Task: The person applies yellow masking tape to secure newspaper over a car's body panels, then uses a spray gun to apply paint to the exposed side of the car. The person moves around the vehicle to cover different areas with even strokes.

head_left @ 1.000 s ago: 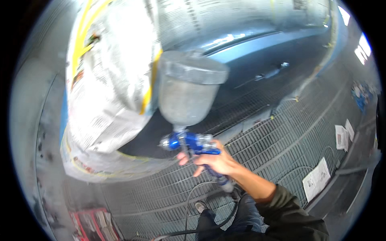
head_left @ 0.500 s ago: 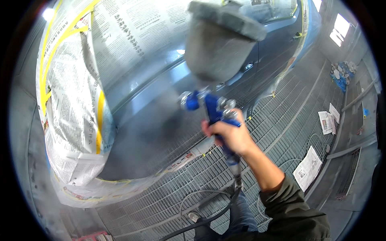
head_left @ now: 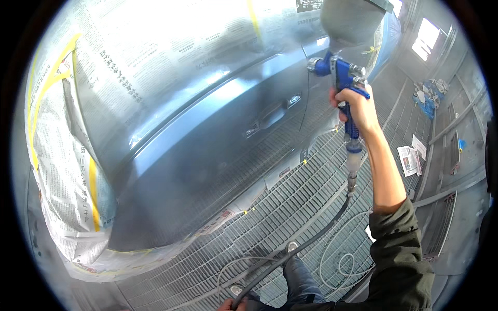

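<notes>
My right hand (head_left: 358, 106) is wrapped round the grip of a blue spray gun (head_left: 341, 72), fingers at its trigger. On top of the gun sits a grey paint cup (head_left: 350, 20), cut off by the upper edge. A dark air hose (head_left: 306, 243) runs from the gun's handle down to the lower edge. There my left hand (head_left: 227, 306), only partly in view, is closed round the hose. Facing the nozzle, with a gap between, is a blue-grey car side (head_left: 202, 160) with a door handle (head_left: 272, 117). Newspaper masking (head_left: 171, 46) with yellow tape covers its upper part.
Newspaper also wraps the car's end (head_left: 67, 181) at the left. A metal grating floor (head_left: 280, 207) runs under my feet, with a thin pale hose (head_left: 329, 282) coiled on it. Loose paper sheets (head_left: 410, 159) and crumpled blue-and-white wrapping (head_left: 428, 98) lie along the right wall.
My right hand has carried the spray gun right and farther along the car, uncovering the door handle to view. My left hand has come into view at the lower edge, on the hose.
</notes>
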Demonstrator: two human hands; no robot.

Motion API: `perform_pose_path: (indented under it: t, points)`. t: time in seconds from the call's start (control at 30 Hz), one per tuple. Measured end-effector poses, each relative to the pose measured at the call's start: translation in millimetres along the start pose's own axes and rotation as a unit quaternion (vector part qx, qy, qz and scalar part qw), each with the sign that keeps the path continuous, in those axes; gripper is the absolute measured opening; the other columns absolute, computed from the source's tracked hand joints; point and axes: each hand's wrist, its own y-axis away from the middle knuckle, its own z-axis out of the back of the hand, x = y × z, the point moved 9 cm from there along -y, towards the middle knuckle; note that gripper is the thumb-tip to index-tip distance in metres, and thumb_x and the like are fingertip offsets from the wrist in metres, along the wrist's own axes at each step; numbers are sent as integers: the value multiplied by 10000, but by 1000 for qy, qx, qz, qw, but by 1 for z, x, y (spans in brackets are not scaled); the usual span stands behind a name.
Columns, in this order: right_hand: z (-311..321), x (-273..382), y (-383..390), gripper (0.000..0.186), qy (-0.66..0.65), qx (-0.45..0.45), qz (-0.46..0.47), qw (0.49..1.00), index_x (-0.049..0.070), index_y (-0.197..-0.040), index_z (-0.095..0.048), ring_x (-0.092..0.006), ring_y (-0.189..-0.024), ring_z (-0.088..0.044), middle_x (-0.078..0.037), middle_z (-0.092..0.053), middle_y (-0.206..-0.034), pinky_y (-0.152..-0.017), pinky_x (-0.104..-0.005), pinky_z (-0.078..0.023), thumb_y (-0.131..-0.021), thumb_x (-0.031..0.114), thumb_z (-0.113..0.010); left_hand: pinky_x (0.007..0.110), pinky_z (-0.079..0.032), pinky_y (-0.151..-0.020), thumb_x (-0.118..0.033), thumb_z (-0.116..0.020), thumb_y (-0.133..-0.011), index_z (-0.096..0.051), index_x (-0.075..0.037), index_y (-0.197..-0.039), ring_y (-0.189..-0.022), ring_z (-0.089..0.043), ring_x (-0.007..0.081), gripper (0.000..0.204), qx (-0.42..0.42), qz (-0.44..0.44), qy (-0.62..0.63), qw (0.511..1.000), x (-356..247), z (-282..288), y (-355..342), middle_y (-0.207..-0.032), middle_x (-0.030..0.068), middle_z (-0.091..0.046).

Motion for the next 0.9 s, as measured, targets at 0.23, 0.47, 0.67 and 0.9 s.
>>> perform_pose_path:
  t: [0.23, 0.47, 0.67, 0.9]
  points:
    - [62, -32, -20, 194, 139, -165, 36, 976, 13, -885, -613, -108, -564, -505, -45, -560, -657, -454, -262, -401, -724, 85, -531, 351, -261, -496, -203, -672, -831, -467, -42, -676, -558, -288, 119, 303, 56, 11, 101, 993, -68, -35, 0, -581, 9, -310]
    - [15, -57, 25, 118, 77, -16, -51, 996, 32, -795, -559, -91, -513, -458, -7, -508, -647, -451, -240, -376, -684, 73, -545, 332, -386, -552, -196, -641, -822, -603, 16, -807, -603, -452, 143, 216, 56, 67, 54, 995, -48, -14, 5, -629, 45, -503]
    - [-59, -48, 82, 97, 25, 38, -54, 997, 44, -770, -574, -73, -489, -436, 13, -500, -630, -448, -228, -353, -679, 74, -557, 339, -409, -589, -186, -619, -814, -603, 27, -823, -635, -480, 150, 214, 14, 59, 22, 998, 21, 28, 8, -650, 91, -523]
    - [-155, -32, 158, 90, -38, 96, -57, 993, 33, -761, -584, -59, -478, -437, 17, -499, -623, -444, -217, -346, -682, 67, -559, 348, -372, -562, -173, -636, -810, -573, 39, -789, -620, -432, 130, 222, -118, -23, -61, 991, 114, 107, 13, -612, 118, -464]
